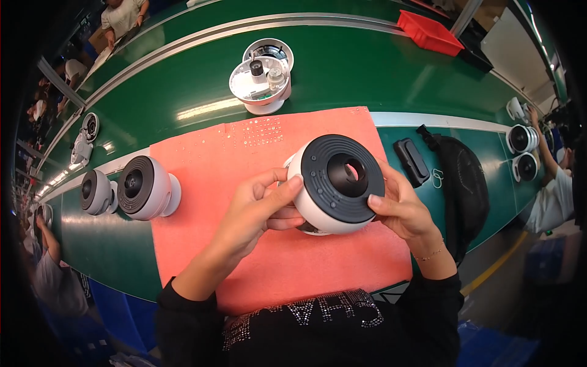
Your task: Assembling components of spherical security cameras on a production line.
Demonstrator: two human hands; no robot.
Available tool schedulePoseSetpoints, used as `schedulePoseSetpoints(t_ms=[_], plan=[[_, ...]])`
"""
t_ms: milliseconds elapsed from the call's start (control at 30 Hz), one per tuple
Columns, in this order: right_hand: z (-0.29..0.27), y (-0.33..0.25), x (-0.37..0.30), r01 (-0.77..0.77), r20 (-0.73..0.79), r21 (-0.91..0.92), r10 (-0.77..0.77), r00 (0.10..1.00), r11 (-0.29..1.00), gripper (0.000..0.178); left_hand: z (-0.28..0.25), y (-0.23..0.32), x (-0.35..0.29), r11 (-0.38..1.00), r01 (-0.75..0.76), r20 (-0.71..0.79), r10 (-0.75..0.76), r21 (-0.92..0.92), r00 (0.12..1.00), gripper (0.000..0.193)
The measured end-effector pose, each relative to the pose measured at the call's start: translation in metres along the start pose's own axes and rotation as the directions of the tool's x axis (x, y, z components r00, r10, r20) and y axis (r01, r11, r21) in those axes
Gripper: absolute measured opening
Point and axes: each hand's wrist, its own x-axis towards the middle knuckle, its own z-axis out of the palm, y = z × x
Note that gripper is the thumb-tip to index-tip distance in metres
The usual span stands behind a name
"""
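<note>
- grasping a round white device [338,189] with ringed black face upward, above the pink mat [205,183] — between left hand [263,205] and right hand [406,211]
- near the mat's far edge: rows of small shiny dots [263,131]
- across the mat's left edge: a similar device [145,188]; farther left of the mat, a second similar one [96,192]
- beyond the mat: an opened white device [260,85]
- right of the mat: a black case [412,162], then a black bag [466,183]

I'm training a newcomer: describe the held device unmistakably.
On the green workbench lies a coral mat. Over its right half, the left hand and right hand grip a round white device with a ridged black face. Unlike the two lookalikes at left, it's held.
</note>
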Motion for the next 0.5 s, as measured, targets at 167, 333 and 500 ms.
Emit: schedulePoseSetpoints(t_ms=[167, 333, 500], plan=[[-0.003, 0.006, 0.004, -0.161, 0.032, 0.131, 0.158, 0.987, 0.978, 0.065, -0.016, 0.002, -0.001, 0.998, 0.057, 0.045, -0.058, 0.034, 0.997, 0.033], [0.003, 0.008, -0.004, 0.068, 0.144, -0.326, -0.022, 0.989, 0.943, 0.084, -0.037, -0.029, -0.002, 0.736, -0.342, -0.091, 0.478, 0.584, 0.874, 0.04], [0.003, 0.006, -0.012, 0.3, 0.348, -0.688, -0.062, 0.935, 0.661, 0.069, -0.043, -0.069, 0.002, 0.927, -0.302, 0.023, 0.304, 0.223, 0.952, 0.064]])
